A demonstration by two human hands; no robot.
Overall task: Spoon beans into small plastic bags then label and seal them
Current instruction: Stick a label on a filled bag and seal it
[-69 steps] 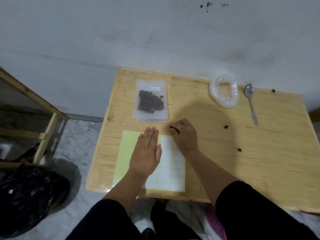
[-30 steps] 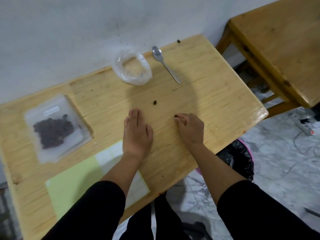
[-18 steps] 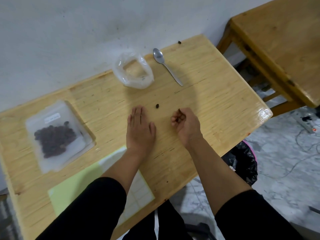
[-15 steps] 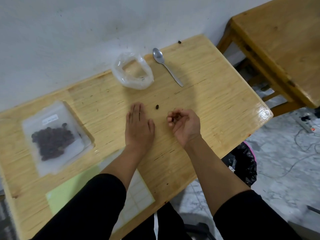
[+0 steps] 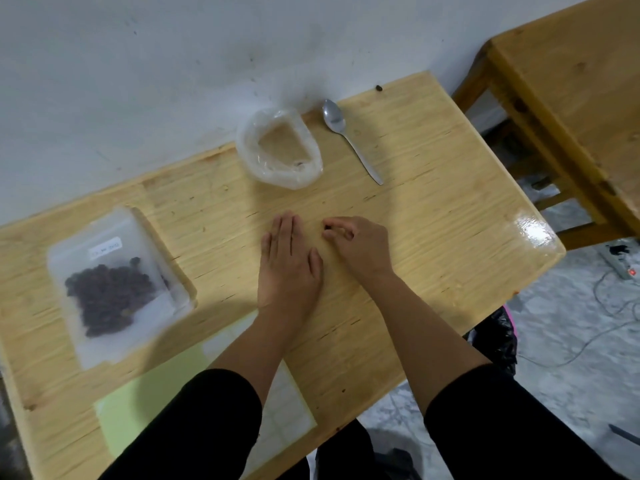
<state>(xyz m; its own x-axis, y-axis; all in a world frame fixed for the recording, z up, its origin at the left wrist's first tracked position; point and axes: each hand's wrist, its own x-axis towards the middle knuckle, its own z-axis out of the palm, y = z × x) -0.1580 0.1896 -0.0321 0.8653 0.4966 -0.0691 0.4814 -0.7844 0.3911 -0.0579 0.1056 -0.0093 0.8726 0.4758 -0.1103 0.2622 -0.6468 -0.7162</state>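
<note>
The step in hand looks like gathering a stray bean [image 5: 327, 232] off the table [image 5: 433, 216], so take the filled bag [image 5: 114, 289] of beans as the landmark: it lies flat and labelled, well to the left of both hands, and it reads as already sealed, though the closure is too blurred to confirm. The right hand [image 5: 356, 245] is to the right of that bag, its fingers curled narrowly with the tips closing on the small dark bean, which is still at the table surface. The left hand [image 5: 289, 261] lies between the bag and the right hand, flat on the wood with fingers straight and together, holding nothing. To do this well, pinch the bean with the fingertips rather than sweeping it, since a round bean on a glossy top will likely roll away. The clear open container [image 5: 280, 148] stands farther from the bag, toward the wall, with the spoon [image 5: 349, 140] just beyond it; another loose bean [image 5: 379, 87] sits farther still, near the wall edge, and will want collecting too. The label sheet [image 5: 194, 403] lies just below the bag at the near edge, partly under the left forearm
</note>
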